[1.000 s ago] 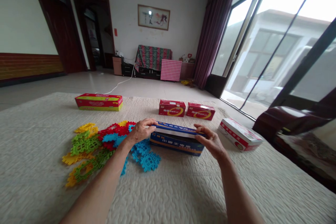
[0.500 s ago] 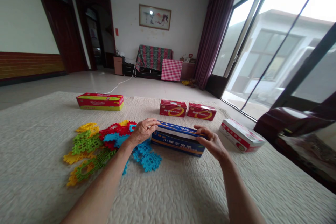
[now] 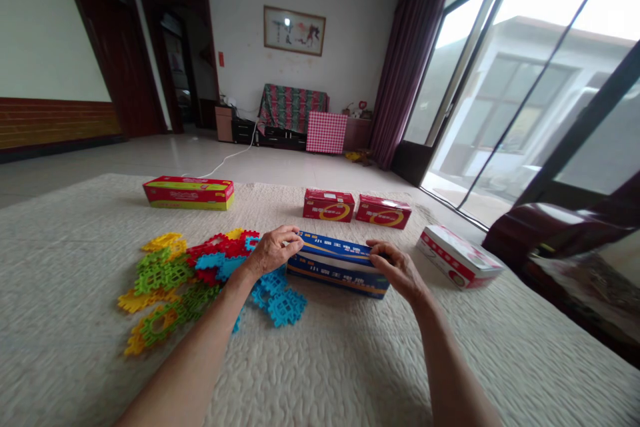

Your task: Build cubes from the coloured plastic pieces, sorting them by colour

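Observation:
A long blue cardboard box (image 3: 340, 279) with white lettering sits on the pale quilted cover in front of me. Its blue lid flap (image 3: 334, 247) tilts over the front, and a narrow grey strip shows between flap and box front. My left hand (image 3: 274, 251) pinches the flap's left end between thumb and fingers. At the right end, my right hand (image 3: 397, 267) grips the same flap, thumb in front. The inside of the box cannot be seen. Interlocking plastic pieces (image 3: 285, 307) in blue, red, green and yellow lie in a loose heap left of the box, partly behind my left forearm.
Two small red boxes (image 3: 329, 207) stand behind the blue one. A long red and yellow-green box (image 3: 189, 193) is at the back left. On the right lies a white and red box (image 3: 460, 257), near a dark, glossy curved furniture piece (image 3: 530, 233).
The lid flap has tipped forward and down, so more of its lettered blue face shows and its white edge no longer does. Both hands keep their hold at its ends.

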The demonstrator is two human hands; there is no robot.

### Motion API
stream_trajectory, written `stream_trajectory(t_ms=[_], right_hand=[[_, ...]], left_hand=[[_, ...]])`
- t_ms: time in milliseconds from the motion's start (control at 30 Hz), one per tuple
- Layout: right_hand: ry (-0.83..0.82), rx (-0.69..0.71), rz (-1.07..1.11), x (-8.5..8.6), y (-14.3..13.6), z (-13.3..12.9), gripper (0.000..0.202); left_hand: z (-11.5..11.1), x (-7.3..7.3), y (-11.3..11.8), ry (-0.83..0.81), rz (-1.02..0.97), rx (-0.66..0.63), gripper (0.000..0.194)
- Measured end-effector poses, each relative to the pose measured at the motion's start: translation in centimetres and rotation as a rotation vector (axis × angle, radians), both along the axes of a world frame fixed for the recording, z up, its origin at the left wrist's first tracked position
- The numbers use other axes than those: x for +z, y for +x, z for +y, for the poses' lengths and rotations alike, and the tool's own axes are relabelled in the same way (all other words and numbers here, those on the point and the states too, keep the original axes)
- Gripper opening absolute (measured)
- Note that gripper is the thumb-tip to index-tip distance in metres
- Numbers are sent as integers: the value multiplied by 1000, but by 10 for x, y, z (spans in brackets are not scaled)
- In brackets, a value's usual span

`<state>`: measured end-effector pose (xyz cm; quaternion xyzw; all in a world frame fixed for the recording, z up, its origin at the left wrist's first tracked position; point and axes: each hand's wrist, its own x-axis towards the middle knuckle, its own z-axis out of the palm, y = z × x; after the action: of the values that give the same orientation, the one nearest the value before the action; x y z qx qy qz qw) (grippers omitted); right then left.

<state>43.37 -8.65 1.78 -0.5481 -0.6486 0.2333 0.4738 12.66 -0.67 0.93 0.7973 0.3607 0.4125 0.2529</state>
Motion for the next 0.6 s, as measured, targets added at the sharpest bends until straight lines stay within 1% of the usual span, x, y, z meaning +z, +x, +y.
stream_trajectory(t_ms=[200, 300, 367, 467, 500, 600], right_hand=[[8, 2, -43, -5, -2, 3, 29], [35, -23, -17, -10, -6, 4, 30], [82, -104, 51, -16, -10, 4, 33], [157, -281, 173, -26, -16, 4, 40], [164, -319, 194, -29, -18, 3, 42], [150, -357, 176, -34, -21, 1, 47]], left_hand=[[2, -4, 3, 23, 20, 30, 22], [3, -5, 3, 49, 26, 34, 19], [2, -4, 4, 69, 32, 39, 17], [-1, -1, 5, 79, 47, 46, 14], [-3, 1, 6, 78, 56, 47, 13], [-6, 4, 5, 77, 103, 31, 17]])
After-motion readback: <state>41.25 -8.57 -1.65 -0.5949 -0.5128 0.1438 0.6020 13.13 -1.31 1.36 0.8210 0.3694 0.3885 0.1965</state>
